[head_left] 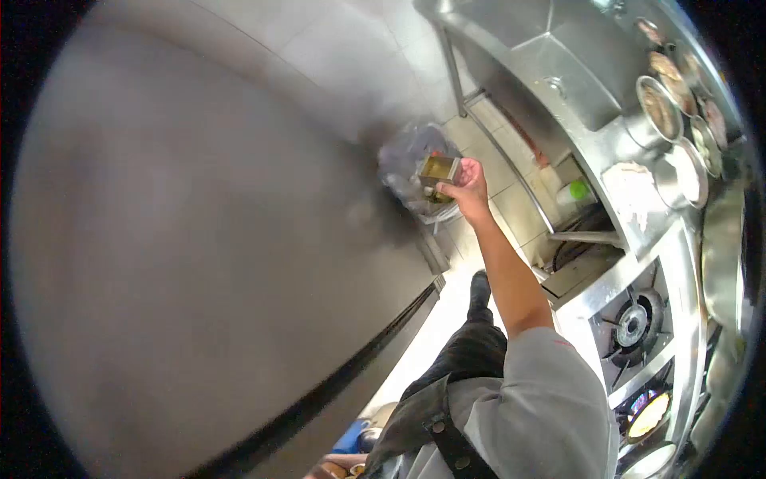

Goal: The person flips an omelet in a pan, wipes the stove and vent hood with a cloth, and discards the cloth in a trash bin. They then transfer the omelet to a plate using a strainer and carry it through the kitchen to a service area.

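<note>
My right hand (469, 185) reaches forward, its fingers and thumb closed on the side of a small rectangular container (439, 168). The container has a yellowish inside. It is held over a bin lined with a translucent plastic bag (405, 154), and its near edge overlaps the bag's contents in this view. Pale and greenish scraps show inside the bag. My left hand is out of the picture.
A large grey metal surface (183, 215) fills the left side. At right run a steel sink (566, 76), several food containers (659, 110) and a stove burner (633, 322). Nearby, a flame-lit burner (650, 415) glows. Below the counter stands a green-topped container (576, 191).
</note>
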Available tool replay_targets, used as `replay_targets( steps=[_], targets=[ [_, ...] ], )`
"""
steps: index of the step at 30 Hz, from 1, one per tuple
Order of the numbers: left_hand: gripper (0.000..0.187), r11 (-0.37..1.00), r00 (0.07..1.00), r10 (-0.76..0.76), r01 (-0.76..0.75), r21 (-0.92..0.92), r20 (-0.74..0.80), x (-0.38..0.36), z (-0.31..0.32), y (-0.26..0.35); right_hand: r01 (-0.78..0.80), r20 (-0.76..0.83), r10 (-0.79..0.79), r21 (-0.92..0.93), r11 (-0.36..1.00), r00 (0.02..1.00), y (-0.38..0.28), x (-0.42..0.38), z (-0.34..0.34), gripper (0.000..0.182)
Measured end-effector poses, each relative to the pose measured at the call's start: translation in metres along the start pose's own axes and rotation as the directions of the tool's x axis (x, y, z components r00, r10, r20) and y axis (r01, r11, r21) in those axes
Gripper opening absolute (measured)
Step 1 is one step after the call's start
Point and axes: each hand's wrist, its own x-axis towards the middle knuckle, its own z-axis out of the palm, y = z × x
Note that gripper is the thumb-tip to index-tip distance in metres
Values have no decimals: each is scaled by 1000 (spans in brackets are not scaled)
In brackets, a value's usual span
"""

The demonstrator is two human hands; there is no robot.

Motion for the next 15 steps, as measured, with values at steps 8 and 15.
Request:
replay_targets(
  steps=[8, 15],
  targets=[
    [57, 833, 790, -324, 500, -239, 521, 23, -137, 6, 185, 88, -191, 69, 980, 978, -167, -162, 20, 65],
    [31, 759, 593, -617, 622, 192, 518, -34, -331, -89, 212, 247, -154, -228, 950, 957, -199, -296, -3, 76]
  ],
)
